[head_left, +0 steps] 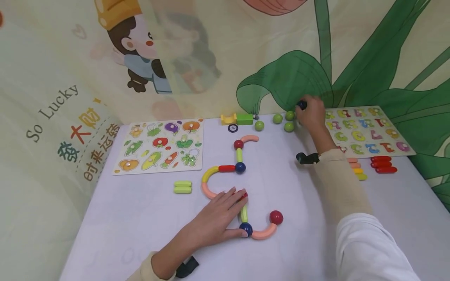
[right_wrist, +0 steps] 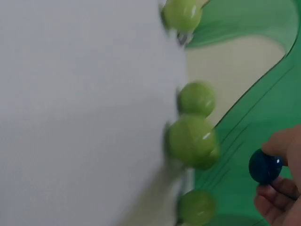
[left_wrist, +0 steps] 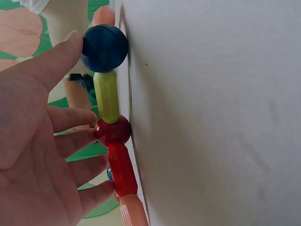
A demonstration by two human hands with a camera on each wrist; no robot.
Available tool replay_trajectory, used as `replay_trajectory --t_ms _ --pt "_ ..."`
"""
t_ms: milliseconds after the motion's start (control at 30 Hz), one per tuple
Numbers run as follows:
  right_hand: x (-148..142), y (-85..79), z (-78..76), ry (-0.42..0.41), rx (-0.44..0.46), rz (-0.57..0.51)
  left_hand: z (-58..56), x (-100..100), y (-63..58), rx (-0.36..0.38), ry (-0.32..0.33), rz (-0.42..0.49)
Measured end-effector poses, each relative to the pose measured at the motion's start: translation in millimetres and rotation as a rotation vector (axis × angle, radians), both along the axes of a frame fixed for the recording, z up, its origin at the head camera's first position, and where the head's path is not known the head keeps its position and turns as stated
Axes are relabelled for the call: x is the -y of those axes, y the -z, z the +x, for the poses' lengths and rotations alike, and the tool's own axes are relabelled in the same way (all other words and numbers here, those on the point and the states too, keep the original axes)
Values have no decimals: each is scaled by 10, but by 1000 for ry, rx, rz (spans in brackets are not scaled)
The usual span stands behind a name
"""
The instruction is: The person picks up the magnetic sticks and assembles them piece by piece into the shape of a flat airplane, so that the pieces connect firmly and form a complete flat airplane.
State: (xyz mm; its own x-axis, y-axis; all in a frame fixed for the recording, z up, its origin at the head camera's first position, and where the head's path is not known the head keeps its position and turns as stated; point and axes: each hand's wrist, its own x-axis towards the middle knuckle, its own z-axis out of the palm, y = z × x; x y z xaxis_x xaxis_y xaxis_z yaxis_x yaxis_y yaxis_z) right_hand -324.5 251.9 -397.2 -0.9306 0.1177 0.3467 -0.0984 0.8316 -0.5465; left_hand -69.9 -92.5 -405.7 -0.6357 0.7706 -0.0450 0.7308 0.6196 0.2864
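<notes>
My left hand (head_left: 218, 219) lies over the lower part of a chain of balls and sticks, fingers nearly straight. In the left wrist view its thumb touches a blue ball (left_wrist: 104, 48), while the fingertips rest at a red ball (left_wrist: 113, 130) and a red stick (left_wrist: 123, 169). A light green stick (left_wrist: 107, 96) joins the two balls. From the lower blue ball a curved pink stick (head_left: 264, 233) leads to another red ball (head_left: 276, 217). At the back, my right hand (head_left: 313, 113) pinches a loose dark blue ball (right_wrist: 264, 166) above the table, near several green balls (head_left: 277, 118).
A vegetable puzzle board (head_left: 159, 146) lies at the left, a number puzzle board (head_left: 369, 130) at the right. Two light green sticks (head_left: 183, 187), red sticks (head_left: 383, 164) and yellow and green blocks (head_left: 244, 118) lie on the table. A printed cloth (head_left: 211, 105) hangs behind.
</notes>
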Motion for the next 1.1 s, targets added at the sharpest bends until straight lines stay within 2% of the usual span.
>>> replay_trajectory --t_ms 100,167,267,333,433,567,800,1100 --pt "170 -96 173 -112 -22 -26 2 4 7 3 -1 -7" --pt "320 -108 304 -202 54 -28 3 6 8 4 -4 -9" --pt "531 -13 442 -320 199 -7 4 5 12 7 -5 -14" --pt "644 79 477 -366 298 18 4 4 14 13 -8 -20" --pt "774 167 478 -410 373 48 3 3 18 21 -11 -27" --pt "934 213 450 -410 386 112 0 2 15 32 -15 -32" --pt "1137 279 426 -326 380 211 -1 -12 17 29 -10 -35" --pt "1120 335 442 -294 334 98 2 -23 21 32 -6 -38"
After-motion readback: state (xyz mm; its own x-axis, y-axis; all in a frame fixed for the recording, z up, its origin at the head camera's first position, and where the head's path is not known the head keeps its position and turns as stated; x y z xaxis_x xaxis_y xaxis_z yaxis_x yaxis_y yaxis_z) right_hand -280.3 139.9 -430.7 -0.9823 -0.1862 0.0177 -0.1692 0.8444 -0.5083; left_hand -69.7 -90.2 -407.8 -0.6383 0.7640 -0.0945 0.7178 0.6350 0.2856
